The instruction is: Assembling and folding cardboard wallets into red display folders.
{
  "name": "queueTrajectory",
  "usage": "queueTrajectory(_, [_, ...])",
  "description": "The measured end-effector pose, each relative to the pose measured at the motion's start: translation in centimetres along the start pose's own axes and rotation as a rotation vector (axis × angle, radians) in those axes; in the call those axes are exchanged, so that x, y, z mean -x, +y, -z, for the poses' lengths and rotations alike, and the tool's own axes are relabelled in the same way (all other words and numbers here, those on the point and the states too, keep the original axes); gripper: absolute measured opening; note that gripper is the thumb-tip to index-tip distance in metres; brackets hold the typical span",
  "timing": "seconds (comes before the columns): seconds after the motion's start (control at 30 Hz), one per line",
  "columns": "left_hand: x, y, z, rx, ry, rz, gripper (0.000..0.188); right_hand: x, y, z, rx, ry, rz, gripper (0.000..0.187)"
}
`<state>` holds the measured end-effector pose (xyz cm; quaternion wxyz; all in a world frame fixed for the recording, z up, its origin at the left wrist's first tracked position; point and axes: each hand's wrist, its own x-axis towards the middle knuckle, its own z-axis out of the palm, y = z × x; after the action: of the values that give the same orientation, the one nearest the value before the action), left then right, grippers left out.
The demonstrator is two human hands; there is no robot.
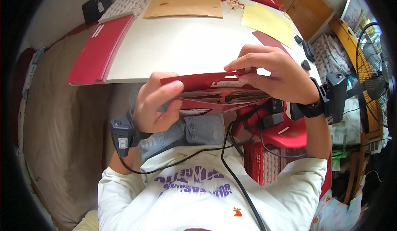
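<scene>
A red cardboard sleeve [198,81] is held level in front of my lap, just past the near edge of the table. Between its two long walls the top gapes, and folded layers show inside. My left hand [156,103] is closed round its left end, with the thumb on the near wall and a finger over the far one. At the far wall's upper right edge, my right hand [275,72] pinches the card between thumb and fingers. The sleeve's underside is hidden from view.
A white table [165,53] bears a stack of red card pieces [101,49], a brown board [184,5], a yellow sheet [268,23] and small black objects [306,51]. A red stool [285,134] and black cables [231,156] lie close to my lap. A fan [374,76] stands at right.
</scene>
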<state>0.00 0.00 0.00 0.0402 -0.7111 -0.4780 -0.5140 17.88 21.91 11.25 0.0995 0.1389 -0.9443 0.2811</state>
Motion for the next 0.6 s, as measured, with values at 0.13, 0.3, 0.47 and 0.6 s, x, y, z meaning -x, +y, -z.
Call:
queueTrajectory(0.13, [-1.1, 0.6, -0.7, -0.236, -0.002, -0.084, 0.038, 0.1, 0.0, 0.1, 0.012, 0.077, 0.029, 0.023])
queueTrajectory(0.3, [0.5, 0.5, -0.7, -0.206, 0.012, -0.116, 0.039, 0.4, -0.3, 0.2, -0.101, 0.029, 0.073, 0.021])
queueTrajectory(0.47, [1.4, 0.4, -1.1, -0.184, 0.021, -0.11, 0.035, 1.3, -1.1, 0.3, -0.234, -0.057, 0.062, 0.019])
queueTrajectory(0.6, [1.5, 0.0, -0.9, -0.184, 0.023, -0.08, 0.034, 1.5, -1.1, 0.6, -0.264, 0.078, -0.043, 0.018])
